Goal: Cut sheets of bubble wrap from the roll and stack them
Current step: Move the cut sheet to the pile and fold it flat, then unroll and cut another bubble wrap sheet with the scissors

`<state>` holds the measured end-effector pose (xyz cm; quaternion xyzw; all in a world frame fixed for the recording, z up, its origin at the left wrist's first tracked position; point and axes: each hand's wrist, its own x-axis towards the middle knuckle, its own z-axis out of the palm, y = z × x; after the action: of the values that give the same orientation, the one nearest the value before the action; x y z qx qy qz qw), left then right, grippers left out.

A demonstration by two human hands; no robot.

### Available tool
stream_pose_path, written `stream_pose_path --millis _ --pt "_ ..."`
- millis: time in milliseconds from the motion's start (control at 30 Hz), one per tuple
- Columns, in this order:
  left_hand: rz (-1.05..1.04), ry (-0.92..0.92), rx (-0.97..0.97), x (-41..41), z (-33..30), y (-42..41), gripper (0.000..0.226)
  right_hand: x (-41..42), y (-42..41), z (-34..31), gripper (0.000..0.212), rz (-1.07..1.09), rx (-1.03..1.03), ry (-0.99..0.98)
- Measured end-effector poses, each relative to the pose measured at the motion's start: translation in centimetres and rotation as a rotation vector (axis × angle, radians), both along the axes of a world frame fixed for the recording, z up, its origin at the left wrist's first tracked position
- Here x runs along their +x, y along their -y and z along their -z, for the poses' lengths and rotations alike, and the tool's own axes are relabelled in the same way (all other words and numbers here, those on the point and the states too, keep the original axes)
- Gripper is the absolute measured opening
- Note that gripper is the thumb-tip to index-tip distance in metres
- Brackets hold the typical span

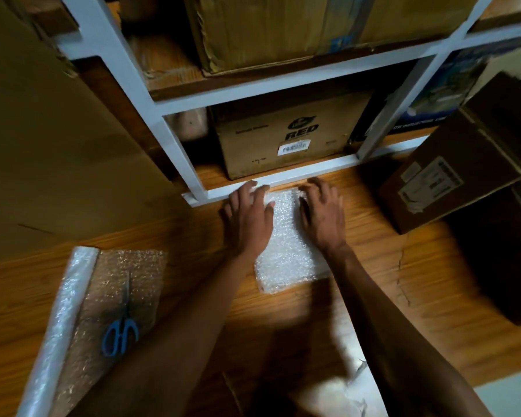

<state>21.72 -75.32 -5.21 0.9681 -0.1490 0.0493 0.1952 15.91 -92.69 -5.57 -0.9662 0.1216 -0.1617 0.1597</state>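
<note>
Far left: bubble wrap roll lies on the wooden floor, with a length of wrap unrolled flat beside it toward the right. Blue-handled scissors rest on that unrolled length, blades pointing away from the person; no hand touches them.

Centre: stack of cut sheets lies on the floor just in front of the white shelf frame. Left hand lies palm-down on the stack's left edge, fingers spread and fairly straight; pressing, not gripping. Right hand lies on the right edge, fingers spread with the tips bent down at the far corner; whether they pinch the sheet there I cannot tell.

Right: cardboard box stands tilted on the floor, well apart from the stack.

Judgement on progress: several sheets appear cut and stacked, count unreadable. Present step looks like squaring or flattening the pile. Much wrap remains on the roll, so more cutting is probably left.
</note>
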Motion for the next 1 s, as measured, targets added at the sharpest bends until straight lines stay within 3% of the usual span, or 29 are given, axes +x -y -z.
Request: stream_pose_path --millis 133,267,467,633,1000 --pt "0.109 -0.109 0.187 -1.7 1.3 -0.9 0.045 -0.9 -0.4 1.8 0.05 -0.077 -0.052 -0.235" --pt "0.083 -0.135 0.135 -2.1 0.3 -2.4 0.048 -1.3 -0.2 0.1 0.056 -0.002 0.021 -0.224" --pt "-0.091 -0.114 -0.006 -4.2 -0.8 -8.3 0.03 -3.8 -4.4 -1.5 0.037 0.009 0.066 -0.076" --pt "-0.17 -0.132 -0.017 -7.4 -0.7 -14.9 0.023 -7.3 -12.6 -1.6 0.042 -0.132 0.09 -0.043" --pt "-0.375 -0.178 -0.046 -13.4 -1.5 -29.3 0.015 -12.9 -29.3 -0.7 0.02 -0.317 0.25 -0.216"
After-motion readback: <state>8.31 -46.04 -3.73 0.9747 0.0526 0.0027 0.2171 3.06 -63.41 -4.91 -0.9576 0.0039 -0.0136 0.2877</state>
